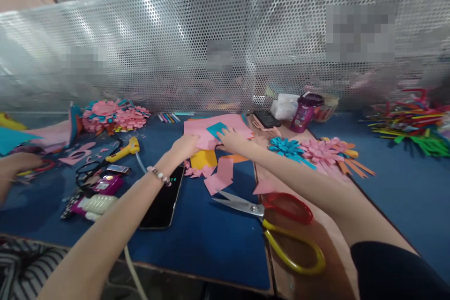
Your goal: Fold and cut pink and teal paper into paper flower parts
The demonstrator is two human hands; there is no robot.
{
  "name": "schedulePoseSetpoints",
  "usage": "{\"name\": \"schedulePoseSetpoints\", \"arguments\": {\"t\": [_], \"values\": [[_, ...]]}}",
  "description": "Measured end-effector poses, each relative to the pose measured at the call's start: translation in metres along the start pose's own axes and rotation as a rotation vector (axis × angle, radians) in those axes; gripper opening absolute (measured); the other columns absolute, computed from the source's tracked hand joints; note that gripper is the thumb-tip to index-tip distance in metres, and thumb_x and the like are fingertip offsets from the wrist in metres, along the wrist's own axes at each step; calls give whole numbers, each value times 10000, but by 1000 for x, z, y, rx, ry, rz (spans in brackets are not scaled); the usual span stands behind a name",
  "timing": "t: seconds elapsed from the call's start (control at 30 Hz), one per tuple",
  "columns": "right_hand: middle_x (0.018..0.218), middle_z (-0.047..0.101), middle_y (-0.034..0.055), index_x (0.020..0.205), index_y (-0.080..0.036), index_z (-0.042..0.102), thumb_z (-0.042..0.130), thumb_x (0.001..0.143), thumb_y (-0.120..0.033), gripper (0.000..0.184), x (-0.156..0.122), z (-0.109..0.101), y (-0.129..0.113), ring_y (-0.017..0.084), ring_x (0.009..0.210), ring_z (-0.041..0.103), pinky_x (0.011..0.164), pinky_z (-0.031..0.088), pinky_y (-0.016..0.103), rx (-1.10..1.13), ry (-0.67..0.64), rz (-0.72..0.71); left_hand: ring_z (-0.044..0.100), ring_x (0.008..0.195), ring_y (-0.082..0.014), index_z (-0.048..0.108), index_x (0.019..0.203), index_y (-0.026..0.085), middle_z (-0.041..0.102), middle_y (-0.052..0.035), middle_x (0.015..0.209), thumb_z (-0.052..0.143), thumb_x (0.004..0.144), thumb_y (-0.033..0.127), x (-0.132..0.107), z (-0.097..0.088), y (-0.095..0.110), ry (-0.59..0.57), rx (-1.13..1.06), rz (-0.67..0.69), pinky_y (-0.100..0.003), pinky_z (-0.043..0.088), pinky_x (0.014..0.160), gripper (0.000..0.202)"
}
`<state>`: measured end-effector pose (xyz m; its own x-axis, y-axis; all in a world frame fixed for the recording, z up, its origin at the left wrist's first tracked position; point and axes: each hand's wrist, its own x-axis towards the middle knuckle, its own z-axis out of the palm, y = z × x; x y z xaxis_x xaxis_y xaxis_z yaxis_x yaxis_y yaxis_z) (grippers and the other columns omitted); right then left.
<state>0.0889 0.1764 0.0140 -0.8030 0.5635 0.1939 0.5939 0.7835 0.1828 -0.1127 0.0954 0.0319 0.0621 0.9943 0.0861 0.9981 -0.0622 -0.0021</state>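
Note:
Both my arms reach to a stack of colored paper with a pink sheet (197, 124) on top. My left hand (187, 144) grips the near left edge of the pink sheet, fingers closed at it. My right hand (232, 141) has its fingertips on a small blue paper square (214, 130) lying over the pink sheet; the thumb is partly hidden. Just below my hands are a yellow paper piece (204, 160) and pink paper scraps (220, 176). Nearer to me lie large scissors (260, 209) with one red and one yellow handle, blades spread apart.
A phone (161, 206) and a yellow glue gun (123, 150) lie to the left. Paper flowers (321, 151), a purple cup (305, 112) and a dark calculator-like device (267, 119) stand right. Another person's hand (24, 161) works at far left. A perforated metal panel (158, 56) closes the back.

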Motion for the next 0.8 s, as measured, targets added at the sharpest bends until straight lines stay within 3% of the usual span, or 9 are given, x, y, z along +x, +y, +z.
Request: {"name": "schedulePoseSetpoints", "arguments": {"t": [0.1,0.2,0.33,0.43,0.67,0.8], "values": [[1273,606,191,1236,-86,640,526,943,-251,354,5,-10,-9,298,1276,472,1018,388,394,94,-56,-297,502,1318,-296,502,1405,112,545,-189,1425,614,890,331,15,13,-26,-42,-40,76,-336,355,1084,571],[1179,665,159,1216,-90,667,589,906,-262,363,6,-19,-20,259,1151,554,944,437,341,214,-181,-433,538,1275,-277,556,1355,147,601,-162,1371,604,901,341,24,23,-32,-78,-84,111,-310,377,1046,496],[1136,690,140,1289,-135,640,657,840,-276,472,-2,-31,-27,262,1103,575,852,467,326,235,-272,-421,586,1200,-259,621,1283,160,628,-155,1333,537,945,383,30,29,-34,-57,-99,107,-284,397,1004,414],[1055,704,148,1218,-114,672,685,803,-332,469,-4,-35,-29,273,1048,593,801,474,329,165,-291,-409,571,1216,-248,606,1310,155,621,-148,1347,494,968,410,31,30,-37,-42,-95,108,-276,384,1014,441],[1019,718,131,1070,-118,706,629,817,-248,295,-1,-17,-40,244,982,628,812,466,339,9,-183,-496,534,1297,-239,558,1375,169,572,-118,1421,477,976,396,42,41,-50,-24,-127,144,-272,375,1054,466],[1041,726,132,1035,-122,713,585,816,-169,258,-5,-9,-44,233,968,645,804,468,327,22,-127,-510,513,1330,-261,505,1424,147,512,-149,1473,501,957,423,45,44,-52,22,-113,91,-297,373,1080,542]]}}
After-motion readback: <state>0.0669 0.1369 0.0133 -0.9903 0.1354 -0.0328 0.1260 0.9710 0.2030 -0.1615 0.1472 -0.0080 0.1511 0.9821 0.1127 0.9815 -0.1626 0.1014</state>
